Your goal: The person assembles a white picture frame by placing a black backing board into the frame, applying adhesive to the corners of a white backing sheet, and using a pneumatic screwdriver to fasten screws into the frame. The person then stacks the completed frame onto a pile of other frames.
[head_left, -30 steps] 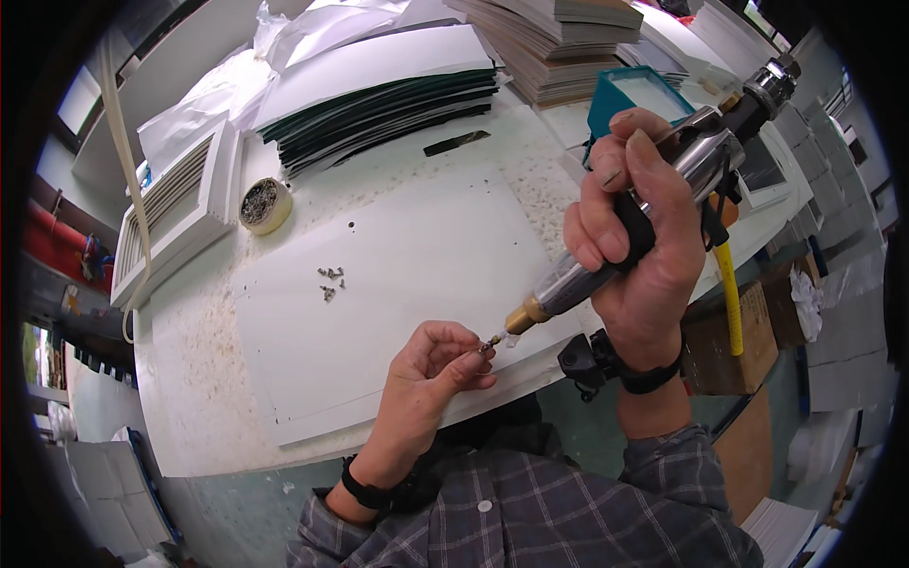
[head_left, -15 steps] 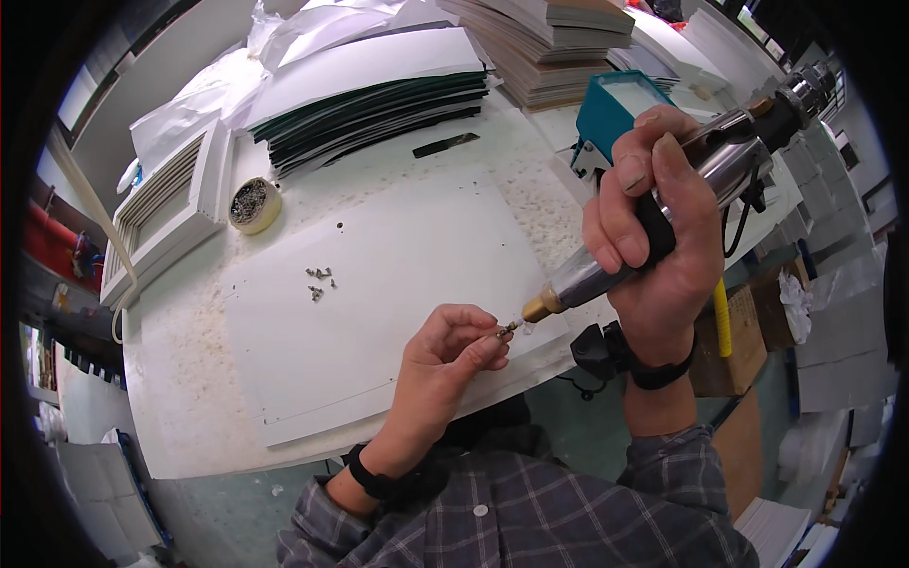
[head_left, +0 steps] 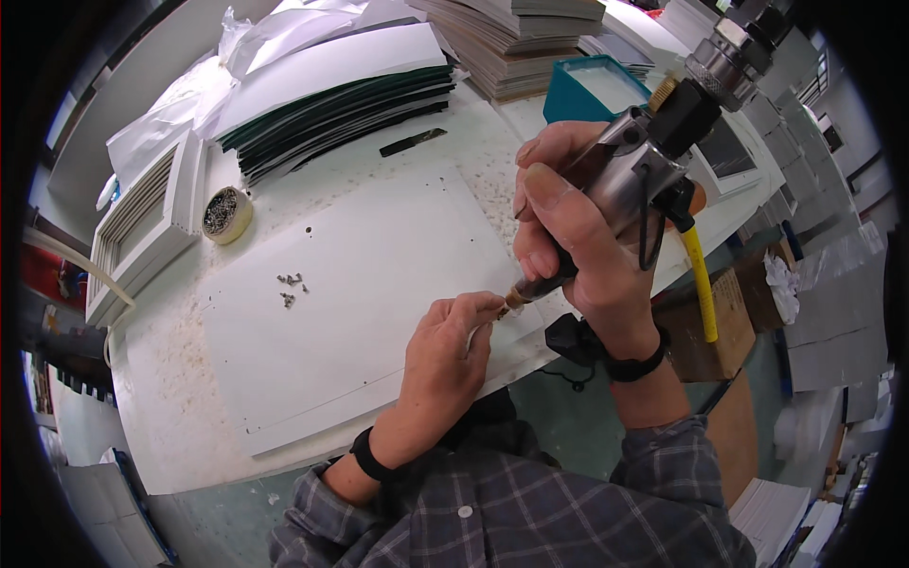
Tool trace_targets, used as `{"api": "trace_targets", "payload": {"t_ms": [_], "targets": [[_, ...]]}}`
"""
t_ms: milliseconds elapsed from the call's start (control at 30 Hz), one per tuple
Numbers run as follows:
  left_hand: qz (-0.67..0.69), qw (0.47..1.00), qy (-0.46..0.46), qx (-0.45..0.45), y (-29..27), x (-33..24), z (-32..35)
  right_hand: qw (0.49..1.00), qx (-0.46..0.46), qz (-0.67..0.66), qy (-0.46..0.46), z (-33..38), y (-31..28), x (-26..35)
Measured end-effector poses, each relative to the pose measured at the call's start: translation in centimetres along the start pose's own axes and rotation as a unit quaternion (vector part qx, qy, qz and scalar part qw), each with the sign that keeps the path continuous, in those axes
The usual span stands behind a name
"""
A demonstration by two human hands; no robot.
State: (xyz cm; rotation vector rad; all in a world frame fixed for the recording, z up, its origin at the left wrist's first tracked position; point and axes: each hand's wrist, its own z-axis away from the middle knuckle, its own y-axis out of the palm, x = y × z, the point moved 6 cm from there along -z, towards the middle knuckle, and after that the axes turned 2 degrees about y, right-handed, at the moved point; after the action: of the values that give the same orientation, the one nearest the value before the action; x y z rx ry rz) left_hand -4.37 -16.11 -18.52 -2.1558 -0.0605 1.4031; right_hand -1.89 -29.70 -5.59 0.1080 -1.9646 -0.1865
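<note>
Grasping a silver-and-black power driver (head_left: 653, 170) in the right hand (head_left: 597, 251), fingers wrapped around its body; pinching a small metallic piece (head_left: 503, 312) in the left hand (head_left: 443, 360), right at the driver's brass-coloured tip (head_left: 517, 298). Tilted down leftward, above the near part of the white sheet (head_left: 331, 331). Probably hefty, rigid, slick on bare metal; best held around the dark mid-section. Tiny and hard at the pinch, likely easy to drop. Mind the yellow hose (head_left: 699, 284) hanging alongside and the counter (head_left: 161, 398) edge close below. Roomiest leftward over the sheet, short of the loose screws (head_left: 292, 284) and round tub (head_left: 225, 218).
</note>
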Motion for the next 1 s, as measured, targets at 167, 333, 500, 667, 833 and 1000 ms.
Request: {"api": "trace_targets", "payload": {"t_ms": [167, 333, 500, 667, 833, 1000], "targets": [[-0.005, 1.0, 0.007, -0.001, 0.0, 0.0, 0.2, 1.0, 0.008, 0.014, 0.008, 0.3, -0.1, -0.4], [-0.001, 1.0, 0.014, -0.004, -0.2, -0.2, 0.1, 1.0, -0.014, -0.017, 0.005, 0.5, 0.1, -0.8], [0.001, 0.999, 0.038, -0.008, -0.2, -0.2, 0.1, 1.0, -0.003, 0.006, 0.004, 0.8, 0.3, -1.1], [-0.002, 0.999, 0.032, -0.004, -0.1, -0.1, 0.1, 1.0, 0.004, -0.007, 0.025, 1.2, 0.3, -1.9], [0.004, 0.999, 0.04, 0.0, 0.0, -0.2, 0.1, 0.999, 0.023, 0.004, 0.046, 1.3, 0.0, -2.6], [-0.001, 0.999, 0.04, -0.014, -0.1, -0.1, 0.2, 0.999, 0.032, 0.018, 0.036, 0.9, 0.4, -3.0]]}}
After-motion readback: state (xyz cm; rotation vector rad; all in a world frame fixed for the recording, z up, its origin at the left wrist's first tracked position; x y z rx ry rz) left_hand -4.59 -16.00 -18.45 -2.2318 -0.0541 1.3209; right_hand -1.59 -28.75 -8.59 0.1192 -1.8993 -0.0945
